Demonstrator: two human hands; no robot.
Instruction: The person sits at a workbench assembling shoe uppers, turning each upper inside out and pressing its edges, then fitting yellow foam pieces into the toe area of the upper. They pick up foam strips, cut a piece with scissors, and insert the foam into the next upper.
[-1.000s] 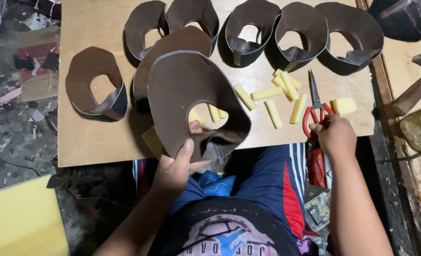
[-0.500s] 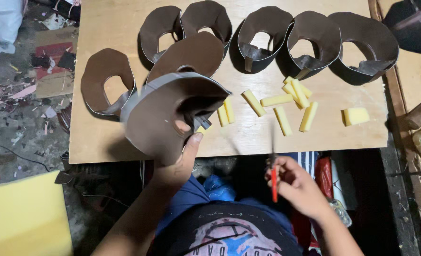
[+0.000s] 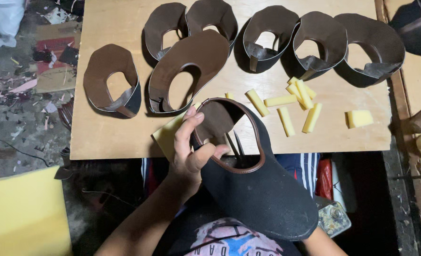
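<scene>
The wooden counter (image 3: 125,137) spreads beyond the left hand (image 3: 191,151), carrying a row of brown curved shoe uppers (image 3: 272,33) along its far side. One larger brown upper (image 3: 191,61) lies flat just past the fingertips. Scattered yellow foam strips (image 3: 286,121) rest on the counter to the right of the hand, and a yellow foam square (image 3: 360,118) lies further right.

Closest in, the black shoe upper (image 3: 262,189) is lifted off the counter over the person's lap. Its long axis runs from the hand's grip at the brown-trimmed opening, down and to the right toward its rounded toe. The left hand is clenched on the rim of that opening, thumb across the trim and fingers curled behind the inner lining.

The right hand is hidden behind the toe end; only the forearm shows at the bottom edge, so I cannot tell its state.
</scene>
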